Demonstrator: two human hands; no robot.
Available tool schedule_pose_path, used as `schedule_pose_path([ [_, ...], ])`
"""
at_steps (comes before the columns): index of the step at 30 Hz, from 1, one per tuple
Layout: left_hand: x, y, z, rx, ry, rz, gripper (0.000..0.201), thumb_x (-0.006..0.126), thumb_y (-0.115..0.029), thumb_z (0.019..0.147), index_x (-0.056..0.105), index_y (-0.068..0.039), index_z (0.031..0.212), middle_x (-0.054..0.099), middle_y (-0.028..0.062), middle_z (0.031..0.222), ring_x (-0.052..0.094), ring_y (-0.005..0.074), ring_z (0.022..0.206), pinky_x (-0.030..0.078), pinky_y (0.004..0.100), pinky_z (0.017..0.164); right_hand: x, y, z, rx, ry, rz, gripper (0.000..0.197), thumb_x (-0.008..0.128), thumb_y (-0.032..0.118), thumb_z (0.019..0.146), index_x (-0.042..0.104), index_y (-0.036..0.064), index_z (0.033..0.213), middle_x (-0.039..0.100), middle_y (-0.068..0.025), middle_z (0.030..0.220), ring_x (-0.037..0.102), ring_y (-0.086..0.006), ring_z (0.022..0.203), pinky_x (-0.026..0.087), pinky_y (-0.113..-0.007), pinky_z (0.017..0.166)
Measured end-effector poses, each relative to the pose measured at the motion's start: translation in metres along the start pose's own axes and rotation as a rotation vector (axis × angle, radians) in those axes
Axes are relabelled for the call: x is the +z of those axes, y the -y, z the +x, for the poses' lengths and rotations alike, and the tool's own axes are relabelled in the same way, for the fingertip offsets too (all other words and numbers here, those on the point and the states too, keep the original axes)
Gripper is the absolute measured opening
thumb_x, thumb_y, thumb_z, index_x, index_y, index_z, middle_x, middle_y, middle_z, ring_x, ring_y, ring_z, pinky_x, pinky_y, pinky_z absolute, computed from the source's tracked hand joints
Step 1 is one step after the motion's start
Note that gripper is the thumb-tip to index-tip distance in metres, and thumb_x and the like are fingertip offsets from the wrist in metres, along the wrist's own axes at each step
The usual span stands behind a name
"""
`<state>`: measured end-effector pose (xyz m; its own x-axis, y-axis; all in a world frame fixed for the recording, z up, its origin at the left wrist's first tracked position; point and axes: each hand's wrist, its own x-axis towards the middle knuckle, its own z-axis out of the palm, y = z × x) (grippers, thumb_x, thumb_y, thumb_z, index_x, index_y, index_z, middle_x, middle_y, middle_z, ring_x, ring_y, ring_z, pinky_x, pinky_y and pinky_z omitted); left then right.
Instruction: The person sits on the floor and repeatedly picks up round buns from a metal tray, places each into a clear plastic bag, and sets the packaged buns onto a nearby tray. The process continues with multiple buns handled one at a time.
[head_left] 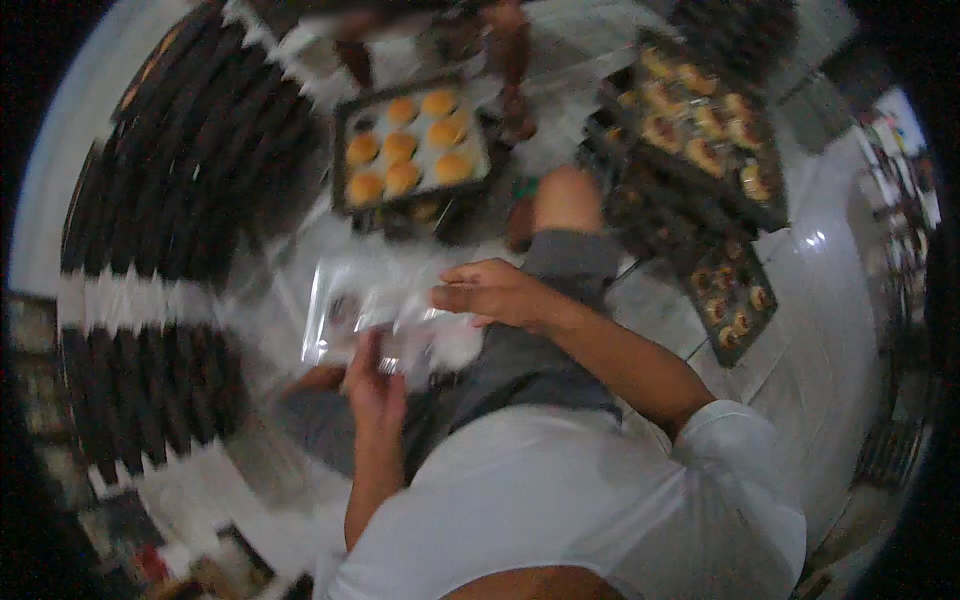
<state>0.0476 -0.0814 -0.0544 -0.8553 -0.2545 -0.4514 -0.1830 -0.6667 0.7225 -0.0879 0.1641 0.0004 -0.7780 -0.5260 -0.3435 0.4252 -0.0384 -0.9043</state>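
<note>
Here, a tray (343, 150) of round golden buns (402, 148) lies on the floor ahead, with darker trays (770, 205) of pastries to the right. Over the lap, both hands hold a clear plastic bag (345, 300): right hand (495, 293) pinching its top edge, left hand (372, 385) gripping its lower edge.
</note>
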Motion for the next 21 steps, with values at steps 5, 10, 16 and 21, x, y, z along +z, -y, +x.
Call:
schedule_pose_path([
  [5, 0.026, 0.021, -0.012, 0.179, -0.034, 0.283, 0.043, 0.076, -0.029, 0.097, 0.067, -0.004, 0.131, 0.070, 0.0075, 0.124, 0.066, 0.0224, 0.112, 0.049, 0.0357, 0.102, 0.033, -0.064, 0.071, -0.102, -0.069, 0.014, 0.028, 0.083, 0.022, 0.090, 0.077, 0.0000, 0.106, 0.076, -0.0038, 0.094, 0.069, -0.0119, 0.081, 0.057, -0.029, 0.073],
  [10, -0.038, 0.025, -0.078, 0.188, 0.167, 1.441, 0.033, 0.065, -0.036, 0.103, 0.078, -0.007, 0.112, 0.073, 0.0137, 0.100, 0.070, 0.0294, 0.096, 0.049, 0.0440, 0.105, -0.022, -0.035, 0.134, 0.078, 0.642, -0.642, 0.018, 0.081, 0.017, 0.084, 0.080, 0.0011, 0.093, 0.075, -0.0046, 0.080, 0.067, -0.0132, 0.070, 0.054, -0.031, 0.066],
  [16, -0.047, 0.040, -0.088, 0.384, 0.287, 1.643, 0.048, 0.054, -0.044, 0.107, 0.081, -0.006, 0.098, 0.071, 0.0159, 0.082, 0.070, 0.0353, 0.088, 0.048, 0.0519, 0.107, 0.004, -0.079, 0.141, -0.075, 0.891, -0.968, 0.021, 0.081, 0.017, 0.081, 0.081, 0.0036, 0.097, 0.079, -0.0090, 0.088, 0.072, -0.0182, 0.082, 0.056, -0.035, 0.076],
  [21, -0.050, 0.040, -0.086, 0.325, 0.274, 1.643, 0.040, 0.058, -0.039, 0.105, 0.080, -0.006, 0.100, 0.069, 0.0152, 0.079, 0.069, 0.0370, 0.084, 0.049, 0.0503, 0.105, 0.035, -0.105, 0.088, -0.590, 0.283, -1.204, 0.044, 0.087, 0.032, 0.075, 0.078, 0.0060, 0.109, 0.076, -0.0136, 0.100, 0.074, -0.0307, 0.095, 0.057, -0.041, 0.084],
])
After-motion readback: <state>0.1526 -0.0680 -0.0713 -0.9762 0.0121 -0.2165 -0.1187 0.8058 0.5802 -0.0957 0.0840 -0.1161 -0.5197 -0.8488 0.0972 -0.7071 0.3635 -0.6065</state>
